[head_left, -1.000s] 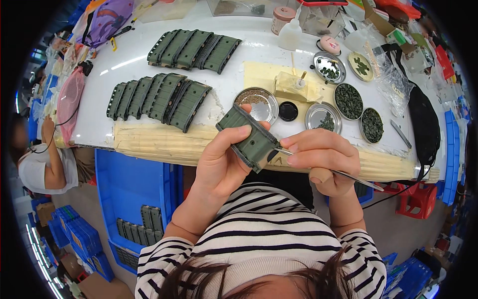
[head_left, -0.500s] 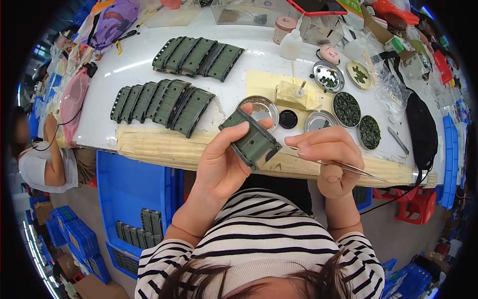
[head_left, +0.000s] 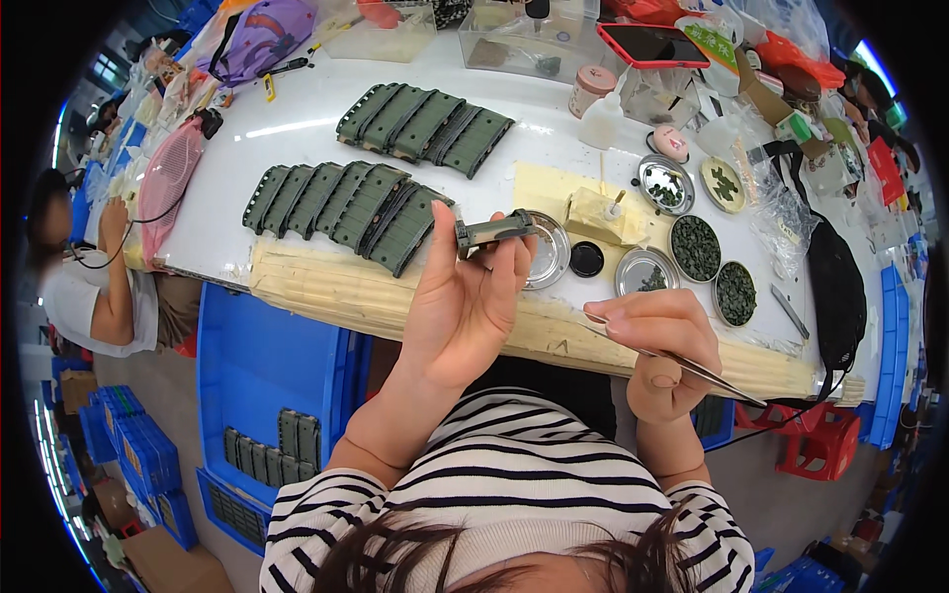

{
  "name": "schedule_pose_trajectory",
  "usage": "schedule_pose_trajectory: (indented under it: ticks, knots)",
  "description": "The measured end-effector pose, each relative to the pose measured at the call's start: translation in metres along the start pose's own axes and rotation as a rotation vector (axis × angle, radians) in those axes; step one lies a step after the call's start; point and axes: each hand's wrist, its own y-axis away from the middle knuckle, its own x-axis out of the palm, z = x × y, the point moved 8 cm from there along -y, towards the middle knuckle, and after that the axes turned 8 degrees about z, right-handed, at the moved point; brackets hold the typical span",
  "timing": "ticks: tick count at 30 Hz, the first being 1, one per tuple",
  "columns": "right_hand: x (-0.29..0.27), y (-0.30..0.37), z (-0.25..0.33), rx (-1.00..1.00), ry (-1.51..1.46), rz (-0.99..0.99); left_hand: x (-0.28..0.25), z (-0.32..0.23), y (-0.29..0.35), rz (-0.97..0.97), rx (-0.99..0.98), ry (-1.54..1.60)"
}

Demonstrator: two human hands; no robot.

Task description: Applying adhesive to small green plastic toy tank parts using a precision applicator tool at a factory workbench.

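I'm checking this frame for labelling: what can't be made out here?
Head view only:
- Green part in the left hand: seen edge-on, its faces hidden.
- Tweezers in the right hand: tips too thin to tell whether they hold anything.
- Dark bits in the small dishes: too small to identify.
- Blue bin contents: partly hidden by the bench edge.

Bare white tabletop [head_left: 267,188] left of green parts [head_left: 341,203] (dishes [head_left: 697,247] crowding right).

Stacked cases [head_left: 356,203] on table [head_left: 247,148] left, dishes [head_left: 697,247] right, crate [head_left: 262,366] below the table edge.
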Motion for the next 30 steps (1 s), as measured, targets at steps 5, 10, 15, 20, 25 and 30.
schedule_pose_trajectory:
  ticks: [5, 10, 15, 20, 25, 30]
  knots:
    - [0.003, -0.002, 0.002, -0.005, 0.003, 0.036, 0.001, 0.004, 0.000, -0.001, -0.031, 0.006]
    - [0.006, -0.007, 0.001, -0.012, 0.047, 0.047, 0.000, -0.008, 0.007, 0.035, 0.042, -0.152]
    - [0.008, -0.001, -0.039, 0.292, 0.145, 0.029, 0.023, -0.038, 0.033, 0.035, 0.357, -0.722]
    - [0.026, 0.000, -0.067, 0.444, 0.182, 0.056, 0.015, -0.054, 0.043, -0.178, 0.415, -0.933]
    - [0.042, -0.010, -0.078, 0.448, 0.272, 0.092, 0.009, -0.063, 0.047, -0.190, 0.430, -1.003]
    - [0.047, -0.014, -0.086, 0.441, 0.375, 0.127, 0.013, -0.067, 0.048, -0.197, 0.444, -1.093]
